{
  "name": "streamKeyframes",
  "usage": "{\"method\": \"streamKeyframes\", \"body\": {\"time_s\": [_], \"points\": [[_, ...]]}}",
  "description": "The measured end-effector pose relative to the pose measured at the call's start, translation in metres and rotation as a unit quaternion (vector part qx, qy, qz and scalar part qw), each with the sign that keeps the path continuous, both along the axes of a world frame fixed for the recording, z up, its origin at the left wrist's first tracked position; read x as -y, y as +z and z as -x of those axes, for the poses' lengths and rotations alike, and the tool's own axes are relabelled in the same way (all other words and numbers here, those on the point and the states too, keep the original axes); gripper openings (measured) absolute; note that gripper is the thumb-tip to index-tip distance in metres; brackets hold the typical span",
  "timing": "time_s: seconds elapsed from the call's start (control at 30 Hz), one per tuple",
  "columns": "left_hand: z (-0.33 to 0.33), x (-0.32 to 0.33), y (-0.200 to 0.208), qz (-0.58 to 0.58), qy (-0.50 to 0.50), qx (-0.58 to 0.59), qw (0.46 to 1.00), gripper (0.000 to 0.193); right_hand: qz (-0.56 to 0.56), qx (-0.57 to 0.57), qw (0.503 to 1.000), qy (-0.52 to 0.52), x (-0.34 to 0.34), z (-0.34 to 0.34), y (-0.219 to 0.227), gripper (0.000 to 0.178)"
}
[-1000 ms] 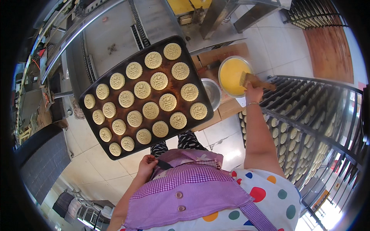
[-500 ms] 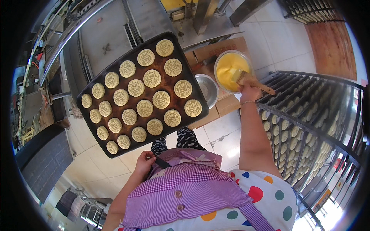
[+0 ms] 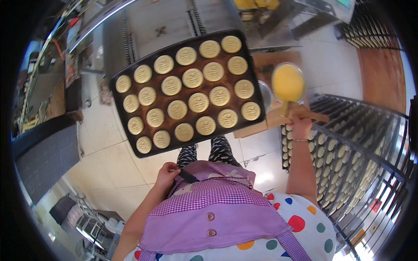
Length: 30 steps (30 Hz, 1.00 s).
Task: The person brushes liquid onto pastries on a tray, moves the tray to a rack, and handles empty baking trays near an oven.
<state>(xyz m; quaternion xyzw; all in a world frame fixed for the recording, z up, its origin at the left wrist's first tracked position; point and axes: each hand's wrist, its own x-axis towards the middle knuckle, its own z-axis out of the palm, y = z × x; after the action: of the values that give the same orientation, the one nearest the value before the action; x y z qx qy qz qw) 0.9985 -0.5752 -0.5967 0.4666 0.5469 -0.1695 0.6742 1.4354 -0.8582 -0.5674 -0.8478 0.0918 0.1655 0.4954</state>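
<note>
My right hand [image 3: 300, 127] is closed around the wooden handle of a pastry brush [image 3: 317, 115]. Its bristles hang just past the near rim of a bowl [image 3: 303, 72] of smooth yellow liquid. A second, metal bowl [image 3: 265, 96] is partly hidden behind a dark baking tray [image 3: 253, 65]. Rows of round, pale, stamped cookies [image 3: 198, 102] lie on that tray. At the front of my purple apron, my left hand [image 3: 167, 175] pinches a flat black piece [image 3: 188, 175] whose kind I cannot make out.
Cardboard [image 3: 252, 127] lies under the bowls. On the right stands a black rack [image 3: 348, 150] with trays of more cookies. A metal conveyor machine [image 3: 161, 17] is beyond the tray, and a dark padded panel [image 3: 45, 135] is at left.
My right hand has drawn the brush out of the yellow liquid to the bowl's near side. The view has shifted, so tray and bowls appear further right. My left hand keeps its pinch.
</note>
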Motion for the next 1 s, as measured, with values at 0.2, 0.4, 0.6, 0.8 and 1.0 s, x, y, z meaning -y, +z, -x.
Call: {"method": "streamKeyframes", "body": {"time_s": [0.2,0.4,0.6,0.8,1.0], "points": [[0.036,-0.017,-0.002,-0.021,0.001,0.013,1.000,0.028,-0.120,0.112,0.973,0.164,-0.136,0.115,-0.032,0.052],[0.077,-0.030,0.001,-0.020,0.035,0.006,0.999,0.027,-0.128,0.023,0.962,0.240,-0.272,0.206,-0.024,0.053],[0.126,-0.036,-0.003,-0.014,0.104,0.001,0.994,0.028,-0.019,0.171,0.975,0.140,-0.194,0.098,-0.038,0.034],[0.147,-0.044,-0.007,-0.015,0.107,0.004,0.994,0.030,0.119,0.103,0.952,0.261,-0.256,0.172,-0.021,0.027],[0.147,-0.053,-0.002,-0.030,0.072,0.027,0.997,0.028,-0.088,0.070,0.946,0.306,-0.352,0.287,-0.032,0.045]]}}
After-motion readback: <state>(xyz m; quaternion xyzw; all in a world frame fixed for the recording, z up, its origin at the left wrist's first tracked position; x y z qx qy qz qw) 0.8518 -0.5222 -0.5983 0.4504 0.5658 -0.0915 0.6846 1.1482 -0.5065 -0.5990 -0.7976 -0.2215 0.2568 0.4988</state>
